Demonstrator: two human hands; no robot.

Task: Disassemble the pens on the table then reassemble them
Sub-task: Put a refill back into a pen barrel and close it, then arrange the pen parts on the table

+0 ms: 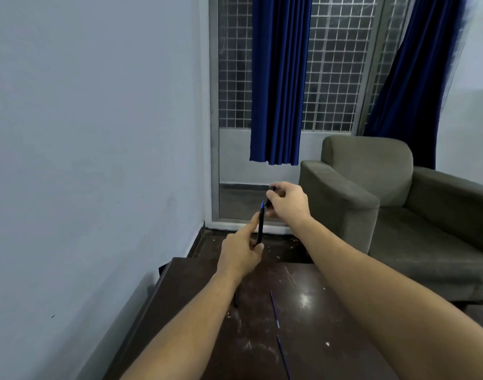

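Observation:
My left hand (241,252) holds a dark pen barrel (260,227) upright above the table's far edge, with a blue refill tip poking out of its top. Just above and to the right, my right hand (288,202) pinches a small dark pen piece (270,198), close to the refill tip but apart from it. Two thin blue refills lie loose on the dark table (330,319): one refill (275,309) near the middle, the other refill (283,356) nearer to me. A small dark part (236,298) shows beside my left forearm, mostly hidden.
The table is dark brown, scratched and glossy, and stands against a pale wall on the left. A grey-green armchair (399,204) sits to the right. Behind are a glass door with a grille and blue curtains (278,78).

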